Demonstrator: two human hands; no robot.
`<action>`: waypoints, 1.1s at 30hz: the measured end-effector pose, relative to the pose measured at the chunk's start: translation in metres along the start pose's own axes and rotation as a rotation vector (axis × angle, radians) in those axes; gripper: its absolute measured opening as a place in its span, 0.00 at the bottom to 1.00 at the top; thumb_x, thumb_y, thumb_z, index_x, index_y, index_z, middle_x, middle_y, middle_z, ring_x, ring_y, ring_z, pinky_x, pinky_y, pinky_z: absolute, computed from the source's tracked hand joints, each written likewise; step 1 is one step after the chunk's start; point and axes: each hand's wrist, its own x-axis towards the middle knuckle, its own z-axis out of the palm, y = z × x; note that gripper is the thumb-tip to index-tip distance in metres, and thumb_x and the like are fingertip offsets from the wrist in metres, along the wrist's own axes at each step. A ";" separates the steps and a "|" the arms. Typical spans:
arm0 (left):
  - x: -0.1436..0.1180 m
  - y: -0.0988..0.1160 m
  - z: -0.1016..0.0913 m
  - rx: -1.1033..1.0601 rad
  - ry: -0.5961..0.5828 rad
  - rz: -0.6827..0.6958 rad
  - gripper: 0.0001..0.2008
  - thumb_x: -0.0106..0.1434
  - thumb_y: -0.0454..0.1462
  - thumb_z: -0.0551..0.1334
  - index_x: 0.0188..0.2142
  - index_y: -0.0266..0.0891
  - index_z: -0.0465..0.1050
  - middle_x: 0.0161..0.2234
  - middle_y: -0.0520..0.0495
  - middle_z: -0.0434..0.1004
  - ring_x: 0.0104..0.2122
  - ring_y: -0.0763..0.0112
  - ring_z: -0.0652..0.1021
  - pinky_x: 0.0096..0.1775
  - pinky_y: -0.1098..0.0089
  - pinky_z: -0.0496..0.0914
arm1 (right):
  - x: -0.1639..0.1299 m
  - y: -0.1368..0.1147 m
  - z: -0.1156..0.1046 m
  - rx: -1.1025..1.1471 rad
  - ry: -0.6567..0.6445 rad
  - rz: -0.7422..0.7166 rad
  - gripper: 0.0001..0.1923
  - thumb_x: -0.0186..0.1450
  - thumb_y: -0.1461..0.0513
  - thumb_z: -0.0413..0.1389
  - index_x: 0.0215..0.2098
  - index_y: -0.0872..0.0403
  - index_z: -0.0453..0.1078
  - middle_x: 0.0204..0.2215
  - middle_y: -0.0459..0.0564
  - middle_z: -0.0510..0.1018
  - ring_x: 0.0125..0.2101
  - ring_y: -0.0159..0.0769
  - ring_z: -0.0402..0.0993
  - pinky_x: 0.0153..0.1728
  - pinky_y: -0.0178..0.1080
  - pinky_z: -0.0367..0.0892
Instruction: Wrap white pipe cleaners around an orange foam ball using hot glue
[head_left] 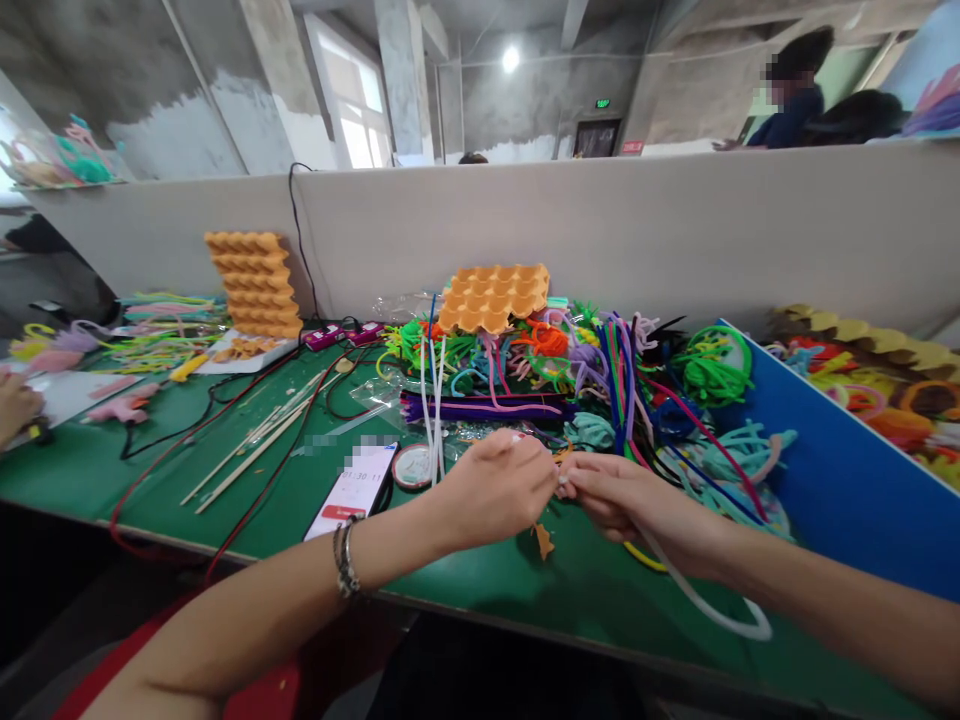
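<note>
Both hands, left hand (499,490) and right hand (619,495), pinch a white pipe cleaner (705,605), seemingly light and bendy, best gripped near its end.

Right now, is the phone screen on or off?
On: the phone on the green table shows a lit white screen.

Both bare forearms reach inward, left hand (495,490) and right hand (622,495) meeting fingertip to fingertip, each grip pinched closed.
</note>
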 end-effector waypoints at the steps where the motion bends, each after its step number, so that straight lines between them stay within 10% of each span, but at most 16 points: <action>1: 0.003 -0.004 -0.001 -0.155 -0.070 -0.065 0.15 0.66 0.31 0.50 0.27 0.35 0.72 0.25 0.51 0.73 0.28 0.72 0.71 0.32 0.67 0.55 | 0.001 0.000 -0.002 -0.032 0.012 -0.028 0.18 0.69 0.58 0.35 0.28 0.54 0.60 0.14 0.38 0.57 0.14 0.26 0.52 0.16 0.30 0.53; 7: 0.014 -0.029 0.000 -1.456 -0.372 -0.393 0.18 0.63 0.46 0.54 0.26 0.34 0.72 0.25 0.51 0.71 0.28 0.77 0.69 0.32 0.74 0.61 | 0.000 -0.008 -0.022 -1.035 0.318 -0.750 0.13 0.66 0.69 0.41 0.34 0.57 0.67 0.22 0.47 0.73 0.22 0.30 0.64 0.22 0.36 0.55; 11: 0.012 -0.027 0.011 -1.807 -0.439 -0.481 0.22 0.55 0.52 0.60 0.21 0.34 0.69 0.18 0.55 0.62 0.21 0.79 0.62 0.26 0.75 0.59 | -0.006 -0.019 -0.020 -1.248 0.417 -0.866 0.13 0.66 0.70 0.41 0.32 0.59 0.67 0.20 0.45 0.71 0.19 0.28 0.61 0.21 0.36 0.54; 15: 0.012 -0.022 0.007 -1.650 -0.441 -0.323 0.17 0.61 0.43 0.57 0.21 0.34 0.68 0.19 0.54 0.63 0.22 0.79 0.63 0.27 0.75 0.59 | -0.011 -0.016 -0.013 -1.251 0.390 -0.821 0.13 0.66 0.69 0.41 0.31 0.57 0.65 0.17 0.42 0.65 0.18 0.29 0.60 0.18 0.37 0.48; 19: 0.011 -0.015 -0.006 -0.863 -0.387 -0.199 0.12 0.63 0.34 0.55 0.23 0.35 0.70 0.22 0.53 0.69 0.28 0.75 0.68 0.32 0.71 0.57 | -0.013 -0.007 -0.007 -1.128 0.217 -0.692 0.10 0.61 0.71 0.45 0.28 0.56 0.66 0.16 0.43 0.67 0.16 0.28 0.58 0.17 0.37 0.43; 26: -0.001 0.008 -0.008 0.148 -0.061 0.086 0.12 0.65 0.29 0.50 0.29 0.35 0.70 0.23 0.52 0.69 0.30 0.71 0.68 0.36 0.67 0.55 | 0.002 0.000 -0.008 -0.026 -0.183 0.003 0.12 0.63 0.60 0.41 0.24 0.54 0.59 0.15 0.40 0.57 0.17 0.26 0.53 0.19 0.31 0.51; 29: 0.000 0.006 -0.007 0.098 -0.033 0.061 0.13 0.65 0.29 0.50 0.29 0.35 0.71 0.24 0.52 0.70 0.30 0.71 0.69 0.36 0.67 0.55 | 0.006 0.005 -0.013 0.068 -0.278 0.037 0.16 0.65 0.56 0.37 0.25 0.53 0.58 0.12 0.35 0.44 0.12 0.26 0.44 0.14 0.30 0.50; 33: 0.003 -0.008 -0.002 -0.663 -0.186 -0.205 0.13 0.65 0.37 0.53 0.29 0.37 0.74 0.26 0.52 0.74 0.29 0.75 0.70 0.33 0.71 0.58 | 0.001 0.001 -0.016 -0.217 -0.148 -0.171 0.13 0.66 0.60 0.40 0.30 0.55 0.64 0.16 0.41 0.63 0.16 0.26 0.59 0.18 0.31 0.54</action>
